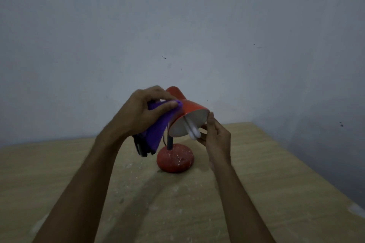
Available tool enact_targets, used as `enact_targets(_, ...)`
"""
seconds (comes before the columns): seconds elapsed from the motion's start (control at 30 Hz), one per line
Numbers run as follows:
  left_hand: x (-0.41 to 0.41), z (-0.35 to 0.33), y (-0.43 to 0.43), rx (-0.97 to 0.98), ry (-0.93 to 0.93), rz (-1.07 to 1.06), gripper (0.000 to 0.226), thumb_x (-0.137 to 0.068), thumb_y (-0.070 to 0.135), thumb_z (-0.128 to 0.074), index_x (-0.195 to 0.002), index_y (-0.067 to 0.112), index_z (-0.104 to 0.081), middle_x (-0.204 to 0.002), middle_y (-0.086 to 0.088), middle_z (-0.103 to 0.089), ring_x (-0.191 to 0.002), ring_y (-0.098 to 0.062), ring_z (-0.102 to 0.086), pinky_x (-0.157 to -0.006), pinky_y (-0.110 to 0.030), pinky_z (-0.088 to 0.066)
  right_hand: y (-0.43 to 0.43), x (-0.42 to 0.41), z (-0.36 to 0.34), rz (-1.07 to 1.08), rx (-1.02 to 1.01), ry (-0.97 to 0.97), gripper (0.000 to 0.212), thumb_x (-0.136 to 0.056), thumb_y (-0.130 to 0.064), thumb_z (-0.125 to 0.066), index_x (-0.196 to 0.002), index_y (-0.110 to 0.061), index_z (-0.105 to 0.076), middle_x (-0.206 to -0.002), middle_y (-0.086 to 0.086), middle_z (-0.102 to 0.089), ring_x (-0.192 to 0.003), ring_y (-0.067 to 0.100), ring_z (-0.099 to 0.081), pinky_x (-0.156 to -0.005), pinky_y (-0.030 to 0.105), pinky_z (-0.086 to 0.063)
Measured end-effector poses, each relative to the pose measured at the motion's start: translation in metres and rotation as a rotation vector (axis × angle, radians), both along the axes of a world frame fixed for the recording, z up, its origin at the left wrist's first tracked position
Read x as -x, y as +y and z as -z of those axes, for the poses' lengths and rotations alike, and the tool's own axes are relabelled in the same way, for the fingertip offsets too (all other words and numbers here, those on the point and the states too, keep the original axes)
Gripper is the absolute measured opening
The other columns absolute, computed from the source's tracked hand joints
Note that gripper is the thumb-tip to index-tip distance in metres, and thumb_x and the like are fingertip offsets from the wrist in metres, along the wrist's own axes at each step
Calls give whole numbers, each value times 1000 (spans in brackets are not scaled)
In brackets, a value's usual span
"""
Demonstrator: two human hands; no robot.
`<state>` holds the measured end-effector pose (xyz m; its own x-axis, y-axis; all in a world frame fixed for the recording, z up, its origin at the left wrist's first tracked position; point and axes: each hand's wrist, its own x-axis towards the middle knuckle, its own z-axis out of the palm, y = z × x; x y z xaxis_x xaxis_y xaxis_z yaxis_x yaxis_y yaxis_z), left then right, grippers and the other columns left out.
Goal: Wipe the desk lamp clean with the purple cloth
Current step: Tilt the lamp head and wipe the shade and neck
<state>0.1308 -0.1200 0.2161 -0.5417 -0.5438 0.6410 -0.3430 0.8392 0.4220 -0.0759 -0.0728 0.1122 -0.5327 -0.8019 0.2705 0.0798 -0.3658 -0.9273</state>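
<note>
A red desk lamp stands on the wooden table, its round base (175, 158) speckled with white dust. Its red shade (190, 107) tilts toward me, showing a white inside and a white bulb (193, 132). My left hand (144, 112) grips the purple cloth (158, 130) and presses it against the left side of the shade; the cloth hangs down below the hand. My right hand (215, 136) pinches the shade's right rim with thumb and fingertips, steadying it. The lamp's dark stem (169, 143) shows between shade and base.
The light wooden table (246, 193) has white dust scattered around the lamp base and toward me. A plain grey-blue wall (177, 25) rises right behind the table. The table's right edge (308, 165) runs diagonally; a thin dark cord hangs near the stem.
</note>
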Motion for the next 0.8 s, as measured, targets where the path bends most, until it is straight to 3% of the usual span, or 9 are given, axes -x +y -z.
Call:
enact_targets(0.13, 36, -38, -14, 93, -29, -62, 35, -101, 48, -60, -126, 27, -71, -122, 13, -67, -103, -8, -64, -80, -21, -54, -1, -4, -2, -28, 6, 5, 36, -105, -48, -50, -123, -26, -71, -122, 4, -73, -89, 7, -77, -68, 26, -62)
enact_targets(0.3, 99, -74, -27, -19, -582, -30, 34, -102, 50, -60, -126, 30, -74, -128, 8, -70, -99, -11, -65, -78, -23, -54, -2, 0, -3, -29, -2, 25, 30, -106, -46, -48, -120, -30, -68, -119, 0, -73, -88, 8, -75, -64, 24, -60)
enact_targets(0.4, 115, -74, -32, -114, -760, -86, 39, -100, 56, -60, -125, 29, -74, -123, 5, -72, -92, -12, -67, -73, -24, -56, -2, 4, 2, -24, -10, 31, 32, -106, -44, -47, -119, -26, -69, -113, -3, -75, -88, 5, -76, -67, 23, -61)
enact_targets(0.5, 115, -69, -32, -93, -753, -72, 39, -98, 58, -61, -121, 31, -75, -121, 7, -72, -92, -11, -67, -71, -22, -54, -4, 4, 7, -7, -14, 62, 38, -104, -49, -47, -121, -22, -70, -113, -1, -76, -96, 14, -77, -78, 32, -64)
enact_targets(0.67, 82, -56, -18, -6, -542, 9, 39, -95, 61, -61, -118, 33, -74, -119, 15, -66, -96, -7, -63, -77, -22, -53, -6, 1, 5, 9, 5, 94, 50, -98, -57, -46, -126, -22, -69, -117, -1, -74, -105, 18, -75, -85, 37, -64)
enact_targets(0.73, 63, -45, -12, 18, -441, 28, 46, -92, 63, -57, -120, 30, -73, -118, 17, -63, -100, -8, -64, -76, -19, -52, -7, 0, 6, 10, 19, 94, 53, -97, -59, -45, -128, -22, -68, -119, -1, -73, -105, 16, -74, -86, 39, -64)
enact_targets(0.8, 44, -27, -8, 5, -305, 31, 45, -93, 57, -58, -121, 27, -74, -118, 17, -62, -100, -8, -64, -74, -19, -54, -6, -1, 6, 8, 29, 97, 42, -102, -51, -44, -124, -24, -69, -118, -3, -73, -102, 7, -73, -84, 35, -64)
